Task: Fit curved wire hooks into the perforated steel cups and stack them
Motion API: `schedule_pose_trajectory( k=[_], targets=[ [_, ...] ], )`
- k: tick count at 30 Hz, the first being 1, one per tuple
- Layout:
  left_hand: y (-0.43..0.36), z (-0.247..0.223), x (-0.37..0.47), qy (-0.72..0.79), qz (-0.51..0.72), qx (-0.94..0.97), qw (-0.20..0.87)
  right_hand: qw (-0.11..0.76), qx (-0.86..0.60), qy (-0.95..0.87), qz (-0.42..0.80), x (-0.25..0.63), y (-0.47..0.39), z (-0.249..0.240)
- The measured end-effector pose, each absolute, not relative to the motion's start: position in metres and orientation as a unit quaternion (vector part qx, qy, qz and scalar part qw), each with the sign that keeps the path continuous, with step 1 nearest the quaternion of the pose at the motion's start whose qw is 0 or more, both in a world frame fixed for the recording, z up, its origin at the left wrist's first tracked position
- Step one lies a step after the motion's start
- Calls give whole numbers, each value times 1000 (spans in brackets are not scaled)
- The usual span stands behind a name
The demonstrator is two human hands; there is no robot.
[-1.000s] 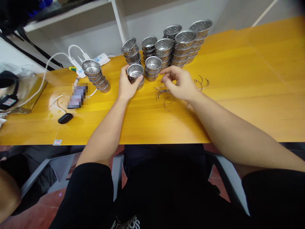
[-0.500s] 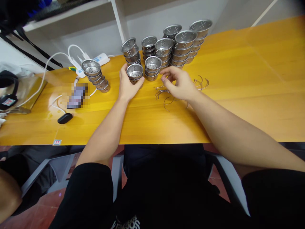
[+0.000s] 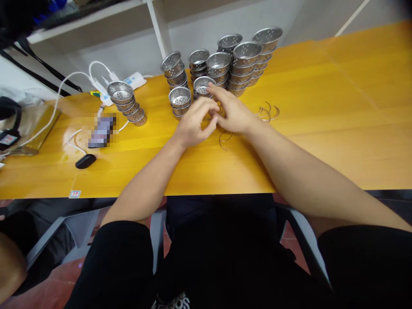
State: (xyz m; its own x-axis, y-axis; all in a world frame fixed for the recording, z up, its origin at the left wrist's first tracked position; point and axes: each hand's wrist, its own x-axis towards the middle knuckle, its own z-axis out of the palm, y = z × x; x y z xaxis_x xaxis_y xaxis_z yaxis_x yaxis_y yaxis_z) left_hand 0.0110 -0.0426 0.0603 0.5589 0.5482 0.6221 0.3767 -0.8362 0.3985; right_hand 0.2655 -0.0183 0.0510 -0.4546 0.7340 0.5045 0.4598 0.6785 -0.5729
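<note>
My left hand [image 3: 198, 123] is just in front of two short stacks of perforated metal cups, its fingers bent and its thumb apart from them. Its fingertips meet or overlap my right hand [image 3: 234, 110], whose index finger stretches to the rim of the right-hand short stack [image 3: 202, 84]. The left-hand short stack [image 3: 180, 98] stands beside my left hand, untouched. Between and under the hands lie thin curved metal wires [image 3: 226, 136], partly covered. More curved wires [image 3: 268, 112] lie right of my right hand. I see nothing clearly held in either hand.
Taller cup stacks [image 3: 246, 64] stand behind the hands, and a leaning stack [image 3: 127, 103] stands to the left. A phone [image 3: 102, 131], a white power strip [image 3: 135, 80], cables and a black oval device [image 3: 85, 161] are on the left of the yellow table [image 3: 322, 128].
My left hand has let go of the left-hand short stack and moved right to my right hand. My right hand has shifted slightly left, its index finger now over the neighbouring stack's rim.
</note>
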Motion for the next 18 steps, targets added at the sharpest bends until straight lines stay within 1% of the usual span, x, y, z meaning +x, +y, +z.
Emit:
schedule_pose_trajectory(
  k=[4,7,10,14,18],
  targets=[
    [-46,51,18,222,382,886,139,372,-381,-832,156,264,-16,44],
    [-40,46,13,259,382,874,153,387,-411,-813,144,266,-20,44],
    [-36,44,7,297,343,873,177,393,-422,-803,148,269,-23,48],
    [-34,43,4,293,329,875,198,404,-426,-796,147,272,-22,51],
    [-34,43,5,304,324,874,196,413,-435,-787,143,274,-21,48]
  ],
)
